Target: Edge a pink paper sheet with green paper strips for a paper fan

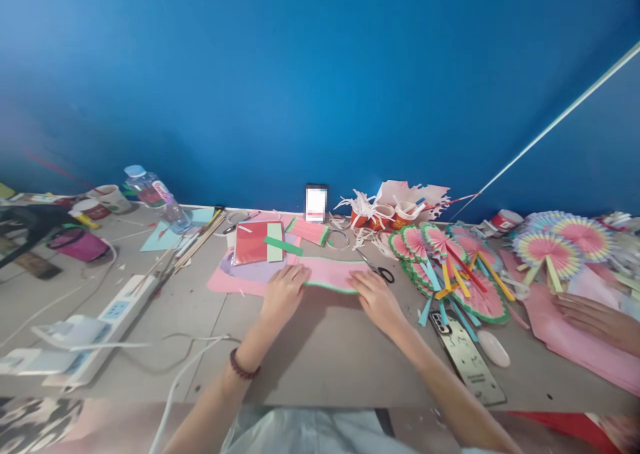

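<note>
Magenta pouch: placed toward the left of the surface, farther back than the power strip.
Power strip: laid aslant, with white plugs set in its near end.
Bottle: placed near the blue wall.
Thin sticks: laid side by side, right of the bottle.
Red packet: rested on lavender and pink sheets, with a green strip laid across its right part.
Left hand: laid over the left end of the pink paper; whether the grip is closed on it cannot be told. A dark bracelet is worn at the wrist.
Pleated piece: placed just behind the pink paper.
Pink paper: edged in green, spread lengthwise between the hands — both ends are touched by fingers.
Right hand: laid over the right end; here too, pinched or merely resting cannot be told.
Scissors: left just beyond the right hand's fingers.
Pleated fans: heaped together, with coloured strips attached.
Phone: laid camera side up, beside a white oval object.
Co-worker's hand: rested on pink sheeting, near round fans.
</note>
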Motion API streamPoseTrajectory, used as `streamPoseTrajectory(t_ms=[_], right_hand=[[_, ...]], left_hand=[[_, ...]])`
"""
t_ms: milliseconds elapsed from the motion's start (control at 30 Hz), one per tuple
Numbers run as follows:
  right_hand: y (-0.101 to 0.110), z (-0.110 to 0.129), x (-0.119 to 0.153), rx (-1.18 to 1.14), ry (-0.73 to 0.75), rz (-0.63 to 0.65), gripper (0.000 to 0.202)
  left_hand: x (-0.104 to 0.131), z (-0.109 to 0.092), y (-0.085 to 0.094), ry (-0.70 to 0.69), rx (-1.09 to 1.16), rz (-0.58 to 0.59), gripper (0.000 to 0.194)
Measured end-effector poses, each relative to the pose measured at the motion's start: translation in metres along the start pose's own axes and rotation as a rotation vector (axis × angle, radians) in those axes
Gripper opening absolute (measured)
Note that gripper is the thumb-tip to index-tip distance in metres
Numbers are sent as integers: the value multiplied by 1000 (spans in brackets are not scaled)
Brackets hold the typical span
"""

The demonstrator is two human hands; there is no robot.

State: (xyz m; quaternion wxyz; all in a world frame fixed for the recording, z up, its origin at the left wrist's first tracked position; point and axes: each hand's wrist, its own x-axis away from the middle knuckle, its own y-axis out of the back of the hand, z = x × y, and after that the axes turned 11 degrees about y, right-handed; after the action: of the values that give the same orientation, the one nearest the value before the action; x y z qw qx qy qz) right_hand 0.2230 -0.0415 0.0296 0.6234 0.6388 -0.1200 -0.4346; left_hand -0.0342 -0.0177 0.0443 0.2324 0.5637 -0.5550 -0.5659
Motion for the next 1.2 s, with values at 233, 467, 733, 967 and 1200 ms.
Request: streamPoseTrajectory(t_ms=[233, 467, 733, 967, 1200], right_hand=[[-28, 13, 18, -89, -57, 101, 44], [-24, 9, 15, -197, -91, 54, 36], [-28, 6, 16, -300, -122, -106, 22], [-32, 4, 18, -347, -154, -178, 21], [-30, 4, 13, -387, -185, -246, 21]], left_hand=[[30, 20, -21, -63, -16, 226, 55], [-1, 32, -6, 33, -128, 153, 58], [-46, 69, -23, 528, -219, 15, 44], [-31, 67, -37, 434, -155, -83, 29], [-34, 60, -35, 554, 241, -358, 33]])
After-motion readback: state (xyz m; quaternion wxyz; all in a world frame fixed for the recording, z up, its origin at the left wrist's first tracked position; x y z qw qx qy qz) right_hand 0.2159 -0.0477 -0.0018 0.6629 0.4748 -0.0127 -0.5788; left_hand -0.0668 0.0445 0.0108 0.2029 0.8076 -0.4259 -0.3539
